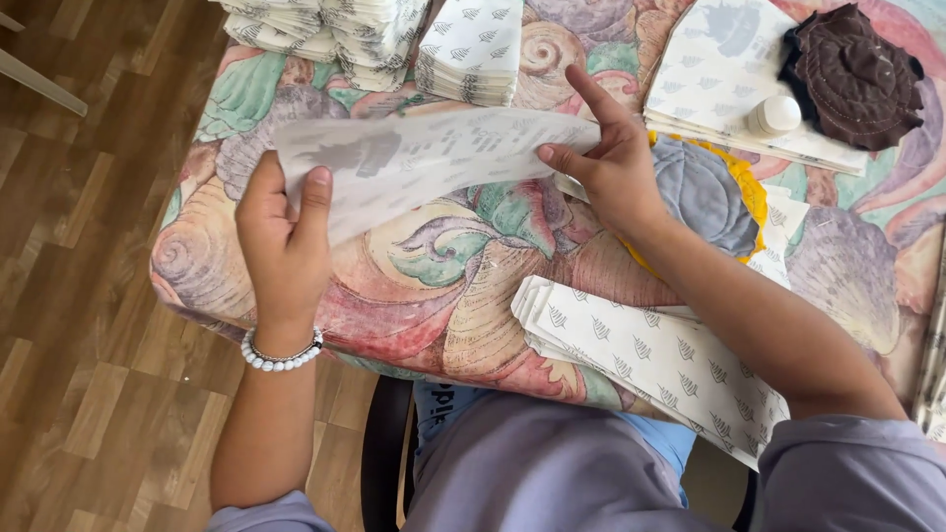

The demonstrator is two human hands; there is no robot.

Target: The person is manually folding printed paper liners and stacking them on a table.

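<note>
A thin white paper sheet with small printed leaf marks (434,158) is stretched between both my hands above the table. My left hand (286,232), with a white bead bracelet on the wrist, pinches the sheet's left end between thumb and fingers. My right hand (606,163) grips the right end, index finger pointing up. The sheet bends and looks slightly blurred. A fanned stack of the same patterned sheets (650,360) lies under my right forearm at the table's near edge.
The table has a shell-patterned cloth (473,286). Folded paper stacks (473,49) sit at the far edge. A flat pile of sheets (719,79) holds a white knob-like cap (776,115) and a brown leaf-shaped piece (852,74). Wooden floor lies left.
</note>
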